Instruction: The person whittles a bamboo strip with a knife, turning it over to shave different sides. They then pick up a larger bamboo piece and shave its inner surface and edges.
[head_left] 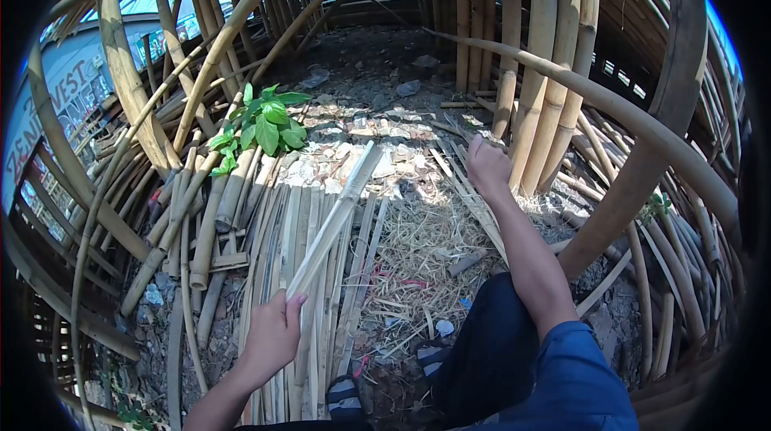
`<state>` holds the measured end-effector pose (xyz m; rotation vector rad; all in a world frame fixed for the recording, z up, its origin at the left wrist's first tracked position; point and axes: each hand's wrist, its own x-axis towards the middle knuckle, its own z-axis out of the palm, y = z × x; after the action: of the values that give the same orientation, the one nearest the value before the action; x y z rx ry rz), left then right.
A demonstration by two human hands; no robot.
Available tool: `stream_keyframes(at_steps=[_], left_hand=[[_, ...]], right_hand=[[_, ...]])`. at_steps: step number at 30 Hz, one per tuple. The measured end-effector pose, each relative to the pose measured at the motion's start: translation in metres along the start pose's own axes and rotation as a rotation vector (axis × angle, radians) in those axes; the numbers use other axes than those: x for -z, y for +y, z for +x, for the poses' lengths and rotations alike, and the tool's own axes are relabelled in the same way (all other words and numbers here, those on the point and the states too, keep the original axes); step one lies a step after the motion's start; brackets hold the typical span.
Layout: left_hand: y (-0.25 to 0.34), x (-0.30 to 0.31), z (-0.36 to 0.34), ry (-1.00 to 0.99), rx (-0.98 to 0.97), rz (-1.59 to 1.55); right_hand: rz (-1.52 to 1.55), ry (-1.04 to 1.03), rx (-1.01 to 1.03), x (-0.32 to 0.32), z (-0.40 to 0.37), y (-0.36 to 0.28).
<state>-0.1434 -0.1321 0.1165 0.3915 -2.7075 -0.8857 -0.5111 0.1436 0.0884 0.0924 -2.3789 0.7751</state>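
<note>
My left hand (271, 333) is closed around the near end of a split bamboo strip (333, 214), which slants up and away from me to the right. More long bamboo strips (269, 246) lie side by side on the ground beneath and beyond it. My right hand (487, 166) is raised ahead, its fingers curled into a fist. Whatever it may hold is hidden or too thin to make out against the background. Below that fist, several thin strips (474, 206) lie slanted on the ground.
Pale shavings (426, 246) cover the ground before my sandals (347, 395). Upright bamboo poles (554, 70) stand at right, and a curved pole (594, 94) crosses there. A leafy green plant (269, 119) grows at left near cut bamboo lengths (210, 230). Rubble (385, 150) lies behind.
</note>
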Motion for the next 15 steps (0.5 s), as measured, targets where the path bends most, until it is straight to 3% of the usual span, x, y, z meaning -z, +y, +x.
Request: stream_keyframes(at_steps=[5,8,12,15], left_hand=[[-0.010,-0.003,0.007,-0.012,0.061,0.006],[-0.006,-0.012,0.013,-0.036,0.073,0.030],[-0.001,-0.020,0.014,-0.061,0.017,0.021],[0.011,-0.016,0.009,-0.087,-0.002,0.028]], right_hand=[[0.051,-0.017,-0.113,0.018,-0.018,-0.009],[0.312,-0.088,0.030,0.045,-0.039,-0.053],[0.301,-0.243,0.392,0.048,-0.091,-0.100],[0.331,-0.154,0.496,0.024,-0.100,-0.105]])
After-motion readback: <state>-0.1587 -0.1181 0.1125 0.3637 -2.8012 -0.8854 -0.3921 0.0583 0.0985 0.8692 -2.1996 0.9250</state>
